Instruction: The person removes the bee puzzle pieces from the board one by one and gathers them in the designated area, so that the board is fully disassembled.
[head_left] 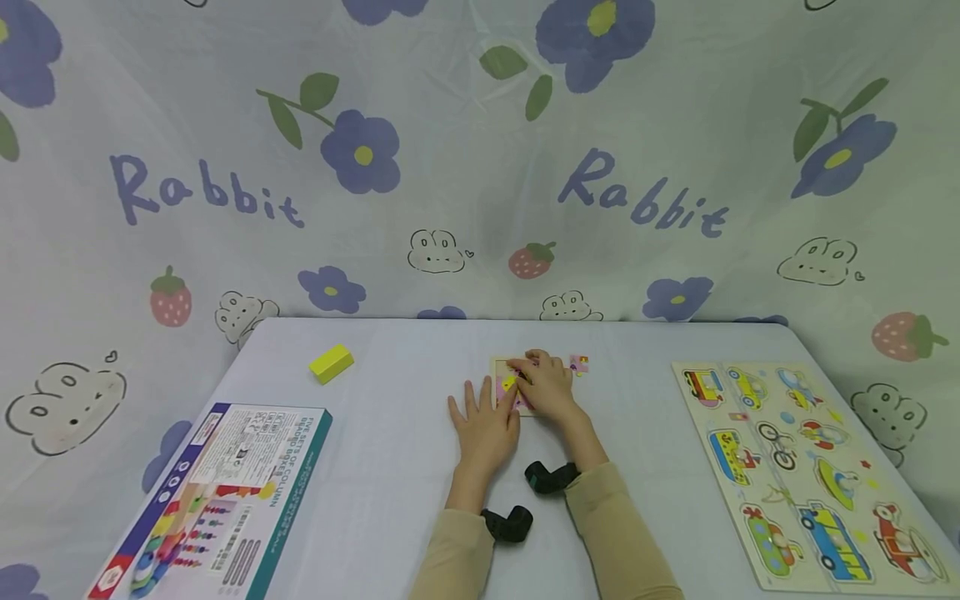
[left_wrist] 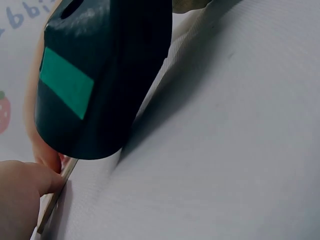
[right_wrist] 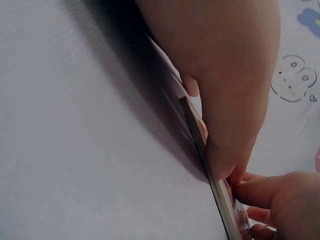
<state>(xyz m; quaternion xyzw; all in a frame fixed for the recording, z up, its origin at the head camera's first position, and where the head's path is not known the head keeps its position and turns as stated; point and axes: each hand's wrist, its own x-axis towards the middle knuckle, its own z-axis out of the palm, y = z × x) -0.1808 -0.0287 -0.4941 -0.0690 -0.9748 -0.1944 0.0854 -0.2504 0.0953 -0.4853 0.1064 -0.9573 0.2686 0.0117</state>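
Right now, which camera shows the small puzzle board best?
The head view: there the small puzzle board shows its face, though the left hand and right hand partly cover it. Left wrist view: mainly its edge; right wrist view: its edge and a thin strip of face.

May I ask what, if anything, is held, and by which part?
Right hand: cannot be told. Left hand: merely touches the flat pink wooden puzzle board.

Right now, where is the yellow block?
In the head view, the yellow block lies on the table, toward the far left, just beyond the printed box and left of the left hand.
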